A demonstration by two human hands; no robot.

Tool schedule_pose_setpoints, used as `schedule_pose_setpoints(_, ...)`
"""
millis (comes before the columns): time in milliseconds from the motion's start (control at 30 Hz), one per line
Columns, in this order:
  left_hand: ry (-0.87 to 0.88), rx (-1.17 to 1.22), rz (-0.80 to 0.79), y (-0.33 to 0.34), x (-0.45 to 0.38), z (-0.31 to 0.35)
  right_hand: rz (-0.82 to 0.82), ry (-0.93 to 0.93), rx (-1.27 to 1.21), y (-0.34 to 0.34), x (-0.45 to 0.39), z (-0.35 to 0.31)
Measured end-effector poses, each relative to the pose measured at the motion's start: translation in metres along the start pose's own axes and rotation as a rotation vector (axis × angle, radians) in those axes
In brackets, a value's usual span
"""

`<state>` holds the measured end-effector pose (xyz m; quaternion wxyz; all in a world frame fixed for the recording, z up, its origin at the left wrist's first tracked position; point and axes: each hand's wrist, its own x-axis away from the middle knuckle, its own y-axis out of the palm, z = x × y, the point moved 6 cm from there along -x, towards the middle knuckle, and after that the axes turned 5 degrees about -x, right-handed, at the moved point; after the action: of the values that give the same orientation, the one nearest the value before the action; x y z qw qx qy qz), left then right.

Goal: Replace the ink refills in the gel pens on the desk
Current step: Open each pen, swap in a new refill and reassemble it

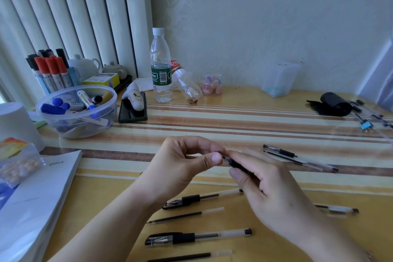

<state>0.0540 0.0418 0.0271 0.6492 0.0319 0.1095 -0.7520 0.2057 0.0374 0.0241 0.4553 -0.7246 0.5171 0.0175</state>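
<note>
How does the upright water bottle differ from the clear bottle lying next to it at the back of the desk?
The upright water bottle stands vertical; the lying bottle is tipped on its side against it. The upright water bottle has a white cap and green label; the lying bottle shows a red label near its neck. The upright water bottle keeps its shape; the lying bottle looks crumpled. Both are clear plastic.

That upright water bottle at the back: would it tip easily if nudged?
Probably. The bottle is tall and narrow, so a push near its white cap would likely topple it. It looks clear and mostly empty, so probably light. Once down, its round body could roll.
</note>
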Motion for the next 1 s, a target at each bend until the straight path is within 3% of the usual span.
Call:
schedule_pose_setpoints(133,0.046,-0.272,0.052,-0.002,-0.001,-0.006,0.066,-0.057,0.261,-0.007,0.001,-0.004)
schedule_pose_setpoints(267,0.078,-0.422,0.057,0.003,0.001,-0.006,0.135,-0.022,0.342,-0.015,0.001,-0.007)
schedule_pose_setpoints(600,0.091,-0.477,0.101,0.002,0.002,-0.006,0.031,0.063,0.178,-0.011,0.001,0.001)
schedule_pose_setpoints(800,0.095,-0.453,0.115,-0.002,0.000,-0.008,0.058,0.090,0.317,-0.016,0.001,0.007)
schedule_pose_setpoints(1000,0.093,-0.466,0.130,-0.005,0.000,-0.009,0.003,0.166,0.223,-0.014,0.003,0.014)
